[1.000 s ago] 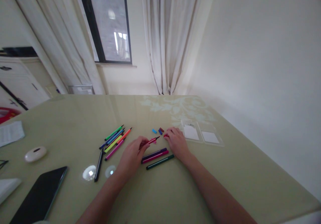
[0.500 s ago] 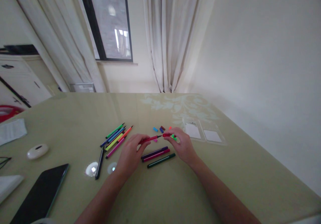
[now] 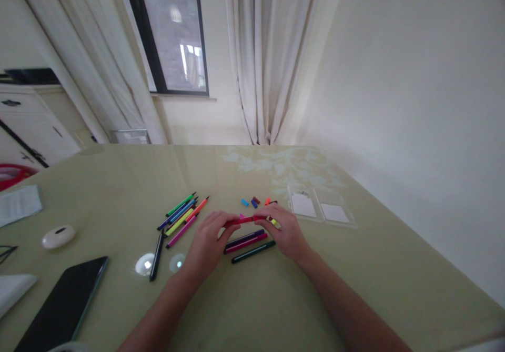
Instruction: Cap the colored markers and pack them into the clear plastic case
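Note:
My left hand (image 3: 207,241) pinches the barrel of a red marker (image 3: 241,220) just above the table. My right hand (image 3: 284,231) grips a red cap (image 3: 259,218), which meets the marker's tip. Under my hands lie three capped markers: purple (image 3: 244,238), pink (image 3: 245,243) and dark green (image 3: 253,252). To the left a fan of uncapped markers (image 3: 182,214) rests on the olive tablecloth (image 3: 252,299), with a black marker (image 3: 156,255) beside it. Loose caps (image 3: 251,202) in blue, dark red and orange sit just beyond my hands.
A clear plastic marker case (image 3: 320,213) lies open at the right. A dark tablet (image 3: 63,304), a white oval object (image 3: 58,235) and papers (image 3: 19,203) occupy the left side. A wall stands close along the table's right edge; curtains and a window are behind.
My right hand picked a red cap off the table and brought it left to the tip of the red marker held in my left hand. The two hands have closed together.

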A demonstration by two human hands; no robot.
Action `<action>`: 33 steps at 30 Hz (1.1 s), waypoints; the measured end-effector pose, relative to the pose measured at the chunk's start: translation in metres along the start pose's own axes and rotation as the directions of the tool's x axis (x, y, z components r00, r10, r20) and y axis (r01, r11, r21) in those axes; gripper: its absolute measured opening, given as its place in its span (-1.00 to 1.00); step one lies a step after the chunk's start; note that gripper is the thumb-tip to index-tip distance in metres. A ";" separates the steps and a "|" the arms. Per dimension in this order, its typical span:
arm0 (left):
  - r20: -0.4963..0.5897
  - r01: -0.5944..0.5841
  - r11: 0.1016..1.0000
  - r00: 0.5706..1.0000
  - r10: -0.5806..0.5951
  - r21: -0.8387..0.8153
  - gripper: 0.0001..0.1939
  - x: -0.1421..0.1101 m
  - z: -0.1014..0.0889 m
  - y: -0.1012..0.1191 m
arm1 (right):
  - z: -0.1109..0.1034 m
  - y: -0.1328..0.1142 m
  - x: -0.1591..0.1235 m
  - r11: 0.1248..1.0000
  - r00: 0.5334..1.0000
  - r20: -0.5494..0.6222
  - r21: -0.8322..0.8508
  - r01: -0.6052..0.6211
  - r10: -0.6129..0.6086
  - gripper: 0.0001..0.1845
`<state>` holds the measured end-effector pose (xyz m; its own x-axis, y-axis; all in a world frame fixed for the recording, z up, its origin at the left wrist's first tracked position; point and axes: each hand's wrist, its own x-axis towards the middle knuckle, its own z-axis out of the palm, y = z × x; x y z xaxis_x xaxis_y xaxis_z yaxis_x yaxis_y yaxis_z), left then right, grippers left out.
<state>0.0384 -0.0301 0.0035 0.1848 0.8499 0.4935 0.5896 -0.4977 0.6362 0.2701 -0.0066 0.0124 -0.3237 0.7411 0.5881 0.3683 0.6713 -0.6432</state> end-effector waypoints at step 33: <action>-0.061 0.260 0.470 0.915 -0.398 0.843 -0.78 -0.006 -0.060 -0.023 | -0.018 0.024 0.003 0.991 0.972 0.193 -0.053 -0.122 0.130 -0.85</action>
<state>-0.0237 -0.0343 0.0209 -0.1133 0.9656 0.2342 0.9884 0.1336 -0.0725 0.2936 0.0114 0.0080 -0.4350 0.8100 0.3934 0.4509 0.5741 -0.6835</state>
